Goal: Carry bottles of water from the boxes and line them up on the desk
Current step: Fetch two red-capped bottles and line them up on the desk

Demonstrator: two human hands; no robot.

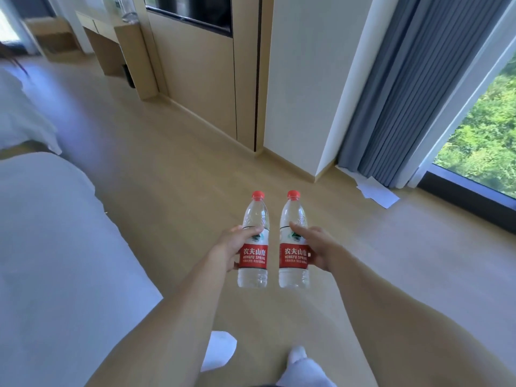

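I hold two clear water bottles with red caps and red labels upright in front of me, side by side and a little apart. My left hand grips the left bottle around its label. My right hand grips the right bottle the same way. Both hang above the wooden floor. The wooden desk stands far off at the upper left against the wall, with a clear bottle standing on its end. No boxes are in view.
A white bed fills the left side, with a second bed beyond it. Ahead are a wood-panelled wall, grey curtains and a big window. White papers lie on the floor by the curtain.
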